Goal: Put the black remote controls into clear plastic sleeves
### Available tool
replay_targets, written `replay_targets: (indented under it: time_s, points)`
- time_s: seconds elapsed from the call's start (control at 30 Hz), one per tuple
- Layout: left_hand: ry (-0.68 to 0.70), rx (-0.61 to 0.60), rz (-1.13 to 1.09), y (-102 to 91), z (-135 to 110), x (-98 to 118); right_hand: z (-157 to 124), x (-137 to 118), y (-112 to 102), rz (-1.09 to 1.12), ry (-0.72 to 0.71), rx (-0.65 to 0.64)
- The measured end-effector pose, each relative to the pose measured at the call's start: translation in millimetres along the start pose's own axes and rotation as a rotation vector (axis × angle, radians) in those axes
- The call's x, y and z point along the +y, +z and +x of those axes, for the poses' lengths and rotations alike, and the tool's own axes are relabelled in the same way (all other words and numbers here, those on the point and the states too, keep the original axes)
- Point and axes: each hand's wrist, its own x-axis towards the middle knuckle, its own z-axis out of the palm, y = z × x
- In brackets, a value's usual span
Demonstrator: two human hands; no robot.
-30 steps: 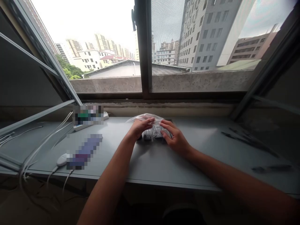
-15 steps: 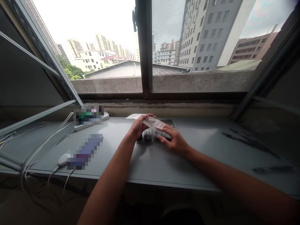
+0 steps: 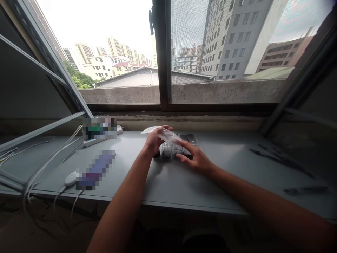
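Observation:
Both hands are over the table behind a clear plastic bag (image 3: 170,136), which is crumpled and stretched slantwise between them. My left hand (image 3: 154,140) is closed around the bag's left part, and a pale flap sticks out past the wrist. At the bag's right end, my right hand (image 3: 196,158) holds it with the fingertips, the thumb held apart below. Beneath and behind the bag several black remote controls (image 3: 190,139) lie side by side on the table. The bag and my fingers partly cover them. Whether anything is inside the bag I cannot tell.
A white power strip (image 3: 119,130) with blurred plugs stands at the back left. Nearer lie a pixelated blue-purple item (image 3: 97,170) and a white round charger (image 3: 70,179) with cables. Dark cables (image 3: 276,158) lie to the right. The table's front edge (image 3: 184,209) runs below my forearms.
The bag and my right fingertips have shifted slightly left, so more of the remote controls shows behind them. My left hand is nearly where it was, a touch further left.

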Motion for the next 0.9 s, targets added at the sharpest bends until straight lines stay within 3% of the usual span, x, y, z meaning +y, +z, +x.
replay_targets:
  time_s: [0.27, 0.6, 0.9]
  points:
    - [-0.008, -0.105, 0.030, 1.3, -1.9, -3.8, 0.1, 2.1, 0.1, 0.015, 0.001, -0.083]
    - [0.102, 0.181, -0.161, -3.4, 6.1, 3.6, 1.6, 3.7, -0.8, 0.032, -0.075, -0.065]
    - [0.072, 0.155, -0.183, -2.0, 4.8, 5.4, -1.9, -2.3, -0.3, 0.085, -0.049, -0.145]
